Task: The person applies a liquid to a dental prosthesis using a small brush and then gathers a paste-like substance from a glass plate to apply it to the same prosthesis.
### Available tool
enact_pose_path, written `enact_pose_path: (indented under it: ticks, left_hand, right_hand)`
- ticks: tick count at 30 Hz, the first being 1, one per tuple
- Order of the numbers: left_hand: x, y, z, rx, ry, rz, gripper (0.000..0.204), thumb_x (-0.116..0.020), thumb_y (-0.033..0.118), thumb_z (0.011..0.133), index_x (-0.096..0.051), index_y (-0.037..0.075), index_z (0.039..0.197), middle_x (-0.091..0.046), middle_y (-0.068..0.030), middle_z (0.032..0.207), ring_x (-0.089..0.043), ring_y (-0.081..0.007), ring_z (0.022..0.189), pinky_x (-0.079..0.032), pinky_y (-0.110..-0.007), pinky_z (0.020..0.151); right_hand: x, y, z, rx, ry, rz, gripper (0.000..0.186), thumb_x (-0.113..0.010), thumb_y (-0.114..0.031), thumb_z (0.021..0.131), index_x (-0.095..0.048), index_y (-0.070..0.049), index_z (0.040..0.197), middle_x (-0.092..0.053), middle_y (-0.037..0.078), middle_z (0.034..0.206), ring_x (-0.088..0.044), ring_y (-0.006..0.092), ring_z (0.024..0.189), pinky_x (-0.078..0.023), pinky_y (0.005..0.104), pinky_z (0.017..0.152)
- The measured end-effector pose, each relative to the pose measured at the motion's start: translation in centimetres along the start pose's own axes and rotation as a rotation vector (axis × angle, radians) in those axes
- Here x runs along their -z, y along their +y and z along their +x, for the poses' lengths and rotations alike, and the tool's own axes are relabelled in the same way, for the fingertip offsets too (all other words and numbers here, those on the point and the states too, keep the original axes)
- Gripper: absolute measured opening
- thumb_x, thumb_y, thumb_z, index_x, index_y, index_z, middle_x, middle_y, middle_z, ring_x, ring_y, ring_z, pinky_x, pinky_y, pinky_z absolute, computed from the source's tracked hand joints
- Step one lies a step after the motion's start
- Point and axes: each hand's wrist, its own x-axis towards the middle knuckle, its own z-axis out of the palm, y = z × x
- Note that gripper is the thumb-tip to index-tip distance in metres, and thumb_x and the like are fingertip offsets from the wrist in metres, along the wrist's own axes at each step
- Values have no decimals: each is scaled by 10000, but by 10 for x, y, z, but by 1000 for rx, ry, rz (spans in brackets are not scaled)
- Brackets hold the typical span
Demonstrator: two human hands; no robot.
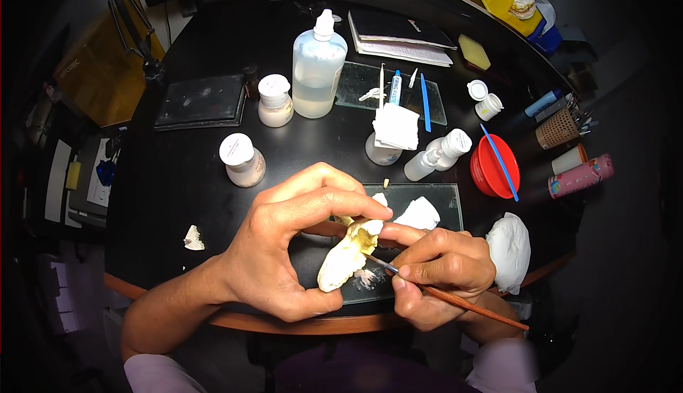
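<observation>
My left hand [274, 240] grips a pale yellow plaster dental model [343, 263] between the thumb below and the fingers above, tilted up over a glass slab [447, 197]. In my right hand [452, 268] is a fine paintbrush [473, 305] with a brown wooden handle, pinched near its metal ferrule. Its tip meets the right side of the model, and my right index finger reaches the model's upper end. A smear of pale powder or paste [366, 278] marks the slab underneath. Crumpled white tissue [420, 214] and a small tooth-coloured piece [386, 182] lie just beyond the model.
Beyond my hands stand a large clear bottle [318, 73], white-capped jars [242, 160] and a small spray bottle [422, 165]. A red bowl [491, 172] with a blue stick across it and a white tissue wad [509, 254] sit to the right. A plaster fragment [193, 238] lies left.
</observation>
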Motion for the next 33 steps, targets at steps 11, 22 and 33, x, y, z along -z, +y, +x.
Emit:
enact_pose_path:
  ticks: [11,22,33]
  left_hand:
    - [1,-13,-3,289,0,-529,751,-664,-100,615,-540,-119,1355,-520,-139,1282,-565,-218,1268,-610,-379,1053]
    - [2,-16,-2,263,7,-495,731,-644,-110,604,-559,-127,1330,-519,-148,1276,-567,-219,1249,-612,-366,1050]
    - [1,-11,-2,221,11,-391,710,-632,-113,604,-589,-124,1313,-507,-144,1279,-562,-222,1262,-619,-373,1046]
  right_hand:
    - [-5,-5,-2,-202,166,331,23,-648,57,851,-633,47,865,-641,130,727,-670,154,659,-625,561,952]
    - [-4,-1,0,-130,108,248,79,-657,91,793,-628,35,841,-659,125,717,-689,165,658,-616,555,973]
    - [-1,-2,-2,-58,-44,68,172,-694,127,793,-626,27,915,-675,135,807,-769,409,987,-636,522,950]
